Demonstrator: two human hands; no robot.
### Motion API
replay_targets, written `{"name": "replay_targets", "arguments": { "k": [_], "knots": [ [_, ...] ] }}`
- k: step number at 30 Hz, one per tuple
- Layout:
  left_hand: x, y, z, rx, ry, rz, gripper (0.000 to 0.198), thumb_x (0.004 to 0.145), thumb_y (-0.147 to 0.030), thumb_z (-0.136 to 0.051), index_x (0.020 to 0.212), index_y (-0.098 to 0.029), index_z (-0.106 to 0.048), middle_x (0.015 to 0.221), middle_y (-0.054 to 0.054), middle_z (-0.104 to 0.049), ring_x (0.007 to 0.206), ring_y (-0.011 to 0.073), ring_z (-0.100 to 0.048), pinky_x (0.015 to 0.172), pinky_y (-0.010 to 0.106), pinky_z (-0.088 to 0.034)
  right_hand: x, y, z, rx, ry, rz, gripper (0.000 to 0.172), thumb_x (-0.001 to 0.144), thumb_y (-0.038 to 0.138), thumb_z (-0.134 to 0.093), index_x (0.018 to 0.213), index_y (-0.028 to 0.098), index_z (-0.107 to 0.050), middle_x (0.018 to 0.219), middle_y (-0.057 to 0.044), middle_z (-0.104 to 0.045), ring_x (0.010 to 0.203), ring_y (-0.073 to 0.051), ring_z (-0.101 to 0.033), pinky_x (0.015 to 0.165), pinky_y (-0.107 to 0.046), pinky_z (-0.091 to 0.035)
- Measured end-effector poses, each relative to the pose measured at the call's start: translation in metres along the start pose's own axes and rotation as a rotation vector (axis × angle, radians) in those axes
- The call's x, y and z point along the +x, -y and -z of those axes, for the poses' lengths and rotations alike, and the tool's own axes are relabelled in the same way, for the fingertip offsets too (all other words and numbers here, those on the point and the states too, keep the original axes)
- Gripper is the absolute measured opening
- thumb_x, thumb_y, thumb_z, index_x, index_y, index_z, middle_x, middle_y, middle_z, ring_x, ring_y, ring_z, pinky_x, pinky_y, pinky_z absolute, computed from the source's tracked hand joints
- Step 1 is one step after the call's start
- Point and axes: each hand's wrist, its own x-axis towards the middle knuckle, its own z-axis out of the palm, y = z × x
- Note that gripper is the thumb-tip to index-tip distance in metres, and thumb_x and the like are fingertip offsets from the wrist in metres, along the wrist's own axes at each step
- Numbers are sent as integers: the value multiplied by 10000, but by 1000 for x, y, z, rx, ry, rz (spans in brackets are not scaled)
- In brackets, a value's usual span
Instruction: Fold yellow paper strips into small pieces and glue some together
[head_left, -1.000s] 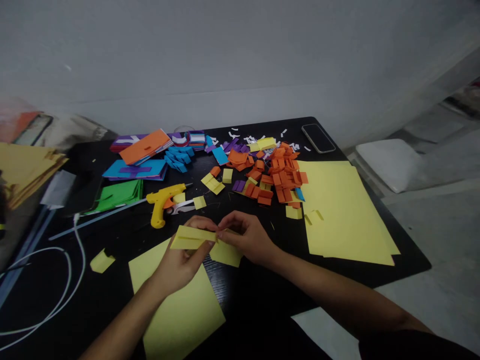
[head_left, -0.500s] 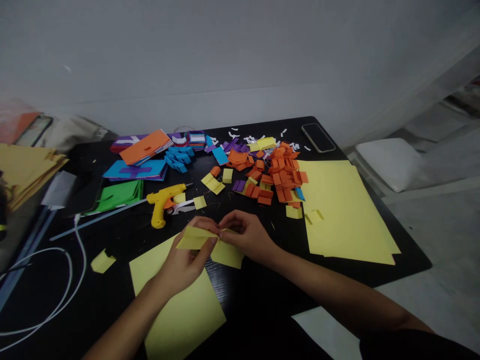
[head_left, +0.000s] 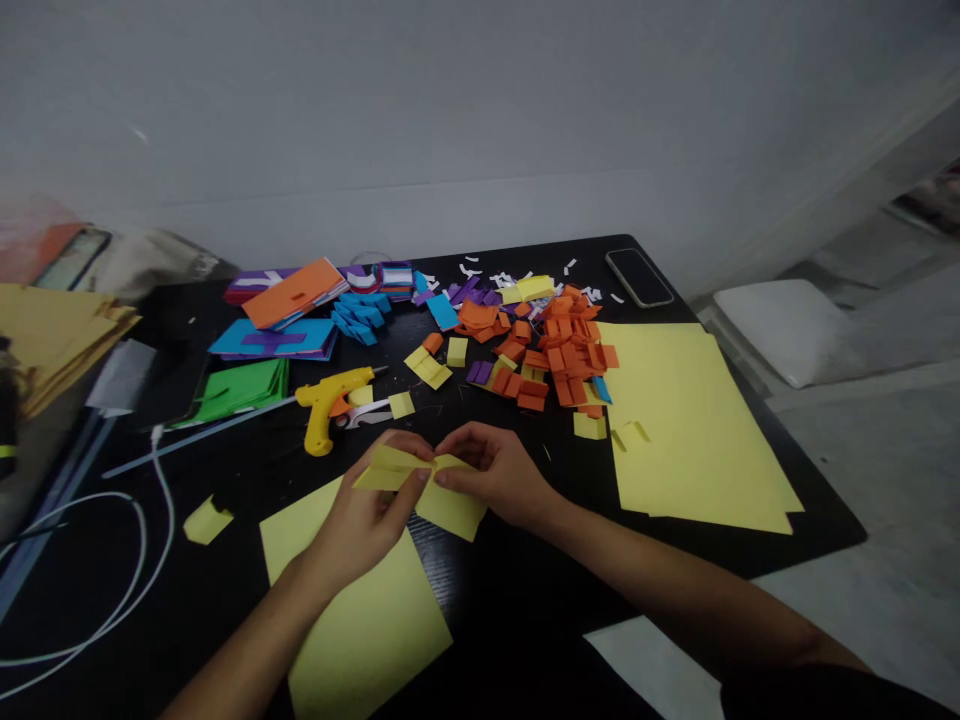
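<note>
Between both hands is a folded piece of yellow paper (head_left: 452,508), held above the black table. My left hand (head_left: 373,518) pinches it with the thumb on top, near the middle crease. From the other side my right hand (head_left: 499,475) grips it between thumb and fingers, the two thumbs close together. One flap sticks out over my left fingers and another hangs down toward me. Under my left forearm lies a larger yellow sheet (head_left: 367,640). A yellow glue gun (head_left: 322,405) rests beyond my left hand, beside scissors (head_left: 367,414).
Small folded orange papers (head_left: 570,345) are heaped behind my right hand. A stack of yellow sheets (head_left: 690,430) lies at the right, a phone (head_left: 639,277) behind it. Green paper (head_left: 241,390), blue paper (head_left: 274,338) and a white cable (head_left: 166,510) are on the left.
My hands stay almost in place. The thumbs have shifted slightly on the yellow paper, and its lower flap shows a little more.
</note>
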Motion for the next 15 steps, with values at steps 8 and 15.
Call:
{"name": "replay_targets", "arguments": {
  "k": [8,15],
  "knots": [
    [-1,0,-1,51,-7,-47,98,1007,-198,-557,1074,-231,-621,1095,45,-643,1050,202,-638,918,321,-495,0,0,-3,47,-7,9,346,595,226,-934,859,186,-714,819,12,-756,772,-147,-706,764,-278,-541],
    [-3,-1,-2,69,-22,0,145,986,-219,-583,1121,-245,-630,1075,37,-673,996,197,-654,849,302,-510,0,-3,-2,16,-52,10,398,549,243,-972,837,181,-705,802,16,-749,726,-134,-696,707,-257,-531]
  ]
}}
